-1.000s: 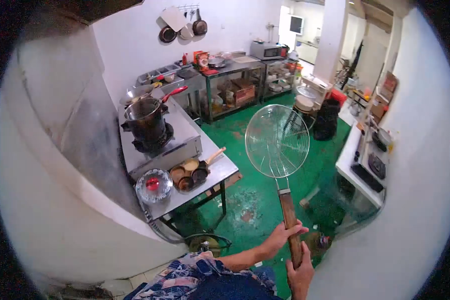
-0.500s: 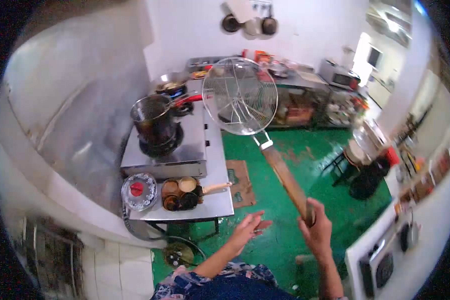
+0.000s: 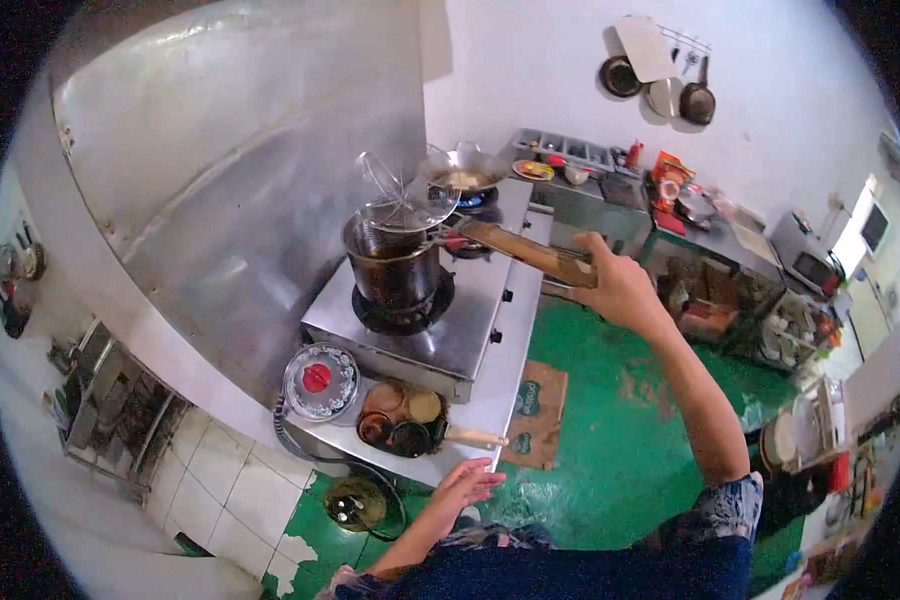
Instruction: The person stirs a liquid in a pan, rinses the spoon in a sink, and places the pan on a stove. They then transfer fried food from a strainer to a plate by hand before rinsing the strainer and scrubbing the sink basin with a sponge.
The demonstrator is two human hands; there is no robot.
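Observation:
My right hand (image 3: 615, 285) grips the wooden handle of a spider strainer (image 3: 530, 250), its wire basket lying over the mouth of a dark tall pot (image 3: 398, 282) and overlapping the rim in this view. The pot stands upright on a burner of the steel stove (image 3: 335, 318). Low in front of me, my left hand (image 3: 458, 490) has its fingers stretched out and holds nothing, close to the near edge of the white table (image 3: 495, 395). Nearest to it is a four-cup egg pan (image 3: 475, 437) with a light handle.
Left of the egg pan lies a patterned lid (image 3: 332, 400) with a red knob. Behind the pot, a wok (image 3: 467, 172) with food sits over a blue flame. A gas cylinder (image 3: 355, 505) stands on the floor below the table. Cardboard (image 3: 535, 415) lies on the green floor.
The view has turned right to left toward the stove. My right hand has brought the strainer from raised in front of me down over the pot. My left hand stays low and open.

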